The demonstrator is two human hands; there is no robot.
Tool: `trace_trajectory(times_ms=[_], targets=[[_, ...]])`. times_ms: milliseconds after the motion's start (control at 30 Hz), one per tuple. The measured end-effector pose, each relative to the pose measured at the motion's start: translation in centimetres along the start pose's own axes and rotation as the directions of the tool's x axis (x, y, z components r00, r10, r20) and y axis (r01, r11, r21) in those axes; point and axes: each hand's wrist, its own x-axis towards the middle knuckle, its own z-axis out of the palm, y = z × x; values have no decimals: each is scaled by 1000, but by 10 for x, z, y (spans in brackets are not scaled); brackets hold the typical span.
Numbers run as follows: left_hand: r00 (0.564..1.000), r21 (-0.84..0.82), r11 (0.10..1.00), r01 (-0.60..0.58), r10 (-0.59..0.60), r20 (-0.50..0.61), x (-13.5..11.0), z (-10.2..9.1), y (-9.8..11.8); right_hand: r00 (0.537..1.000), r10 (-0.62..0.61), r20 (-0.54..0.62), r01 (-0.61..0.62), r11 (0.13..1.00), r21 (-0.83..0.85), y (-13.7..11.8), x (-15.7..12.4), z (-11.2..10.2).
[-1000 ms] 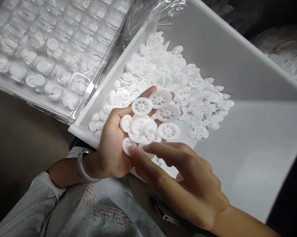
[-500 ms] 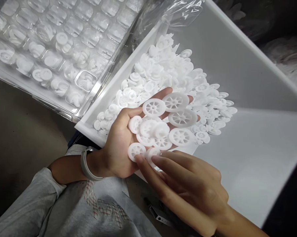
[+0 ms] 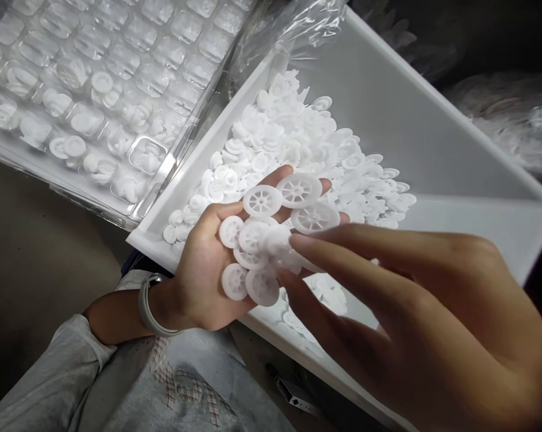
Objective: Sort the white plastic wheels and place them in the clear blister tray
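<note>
My left hand [image 3: 198, 282] lies palm up over the near corner of a white bin [image 3: 433, 132], cupped under a heap of white plastic gears [image 3: 261, 228], some large and spoked, some small. My right hand [image 3: 415, 324] is raised close to the camera. Its fingers reach left onto the heap, and the index fingertip and thumb close on a blurred white gear [image 3: 282, 246] at the heap's middle. A loose pile of the same gears [image 3: 298, 138] fills the bin's left side, beyond my left fingers.
A clear plastic blister tray [image 3: 117, 66] with many pockets lies at the upper left, its near rows holding white gears. Crumpled clear film [image 3: 289, 30] hangs over the bin's far corner. A small metal bracket [image 3: 298, 399] lies below the bin. My grey sleeve is at the bottom left.
My right hand has risen from the lower edge of the palm towards the camera, and its fingertips now sit on the middle of the heap. The left hand has barely shifted.
</note>
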Motion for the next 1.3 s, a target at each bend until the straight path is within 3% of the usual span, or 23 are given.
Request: trace_trajectory(times_ms=[267,733,833,967,1067,1200,1300], targets=[[997,30,999,35,-33,-71,0,5,4,994,-68,90,73,996,-54,4,17,7],[999,82,996,29,-30,14,3,0,3,991,-82,102,87,995,-48,11,9,4],[1000,83,996,17,-19,24,3,2,3,992,-60,110,58,998,25,13,9,2],[998,108,994,13,-5,-67,3,4,2,994,-37,105,16,982,190,13,7,2],[994,116,993,-8,20,-104,3,4,2,997,-7,75,-10,977,214,12,4,3],[999,112,993,-39,40,-2,2,2,2,997,26,74,-37,989,147,12,0,1],[998,107,993,-45,39,52,2,2,2,983,154,104,-167,976,139,11,1,-2]])
